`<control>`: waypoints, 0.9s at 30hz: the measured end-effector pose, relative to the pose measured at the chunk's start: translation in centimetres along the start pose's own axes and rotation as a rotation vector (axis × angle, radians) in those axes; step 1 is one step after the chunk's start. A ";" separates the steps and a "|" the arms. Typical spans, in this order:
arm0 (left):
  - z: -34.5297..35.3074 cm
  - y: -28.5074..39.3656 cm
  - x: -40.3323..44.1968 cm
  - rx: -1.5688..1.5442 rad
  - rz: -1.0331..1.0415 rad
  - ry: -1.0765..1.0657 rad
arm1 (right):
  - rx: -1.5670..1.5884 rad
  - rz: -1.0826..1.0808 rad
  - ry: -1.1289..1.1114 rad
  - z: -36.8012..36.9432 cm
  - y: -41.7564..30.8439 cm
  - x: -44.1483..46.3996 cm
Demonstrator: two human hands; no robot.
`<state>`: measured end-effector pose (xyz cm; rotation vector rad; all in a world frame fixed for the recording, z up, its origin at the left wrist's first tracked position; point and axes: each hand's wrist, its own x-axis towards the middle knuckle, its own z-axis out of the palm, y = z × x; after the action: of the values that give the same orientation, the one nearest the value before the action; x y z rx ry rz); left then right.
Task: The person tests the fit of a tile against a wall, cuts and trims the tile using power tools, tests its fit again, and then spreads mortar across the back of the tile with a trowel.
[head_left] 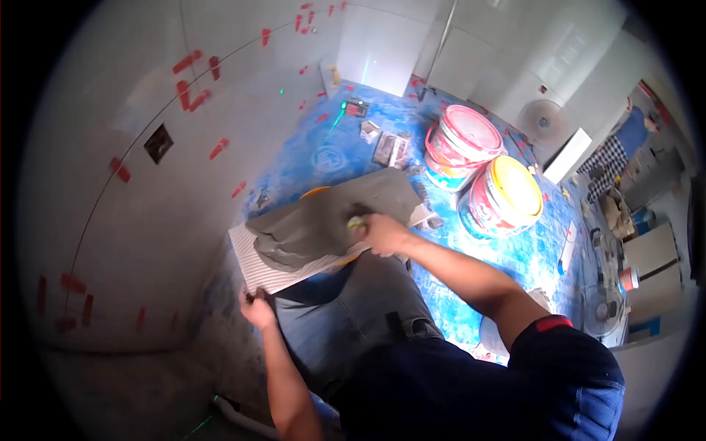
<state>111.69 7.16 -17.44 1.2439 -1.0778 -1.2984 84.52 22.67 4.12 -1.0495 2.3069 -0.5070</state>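
Note:
A long ribbed tile (254, 266) lies across my lap, most of its upper face covered with grey mortar (309, 224). My right hand (384, 234) is closed round the yellow-green handle of a trowel (356, 222) over the mortar; the trowel's blade is dark and hard to make out. With its fingers bent round the edge, my left hand (258, 309) grips the tile's near left corner. Part of something yellow shows beneath the tile.
Two buckets, one with a pink lid (472, 132) and one with a yellow lid (515, 185), stand beyond my right arm. A tiled wall (147, 242) with red clips rises at left. A laser tool (357, 108) sits on the blue floor covering. Another person (614, 151) is at far right.

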 end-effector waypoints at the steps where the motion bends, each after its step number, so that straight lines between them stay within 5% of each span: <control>1: -0.1 0.0 -0.1 -0.037 -0.006 -0.008 | -0.049 0.013 0.051 -0.9 3.4 1.2; 5: 0.2 2.3 -0.8 -0.040 -0.013 -0.036 | 0.158 0.366 0.068 -7.6 11.8 2.3; 8: 0.2 1.8 -0.6 -0.003 0.037 -0.034 | 1.032 0.493 0.006 -8.5 13.6 1.4; 11: 0.2 2.0 -0.8 -0.012 0.015 -0.024 | 1.124 0.384 -0.013 -3.7 10.7 0.2; 13: 0.4 0.9 0.0 -0.021 0.037 -0.033 | 1.053 0.342 0.015 1.6 4.1 -2.7; 17: -0.3 -0.4 0.6 0.028 0.015 -0.015 | 0.945 0.229 -0.283 3.0 0.6 -4.8; 19: -0.7 -1.6 1.4 0.096 0.094 -0.019 | 0.319 0.119 -0.271 1.6 0.8 -5.4; 21: -0.6 -0.6 0.9 0.053 0.030 -0.027 | 0.061 0.123 -0.162 -0.7 2.8 -6.0; 22: -0.3 -0.1 0.6 0.051 0.051 -0.014 | -0.045 -0.041 0.041 0.0 6.8 -5.1; 27: 0.2 0.3 0.2 0.074 0.049 0.028 | -0.182 0.103 0.223 -4.5 14.8 -4.0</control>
<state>111.54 6.96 -17.16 1.2793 -1.1381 -1.2107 75.51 35.51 0.93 -0.9936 2.6300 -0.3960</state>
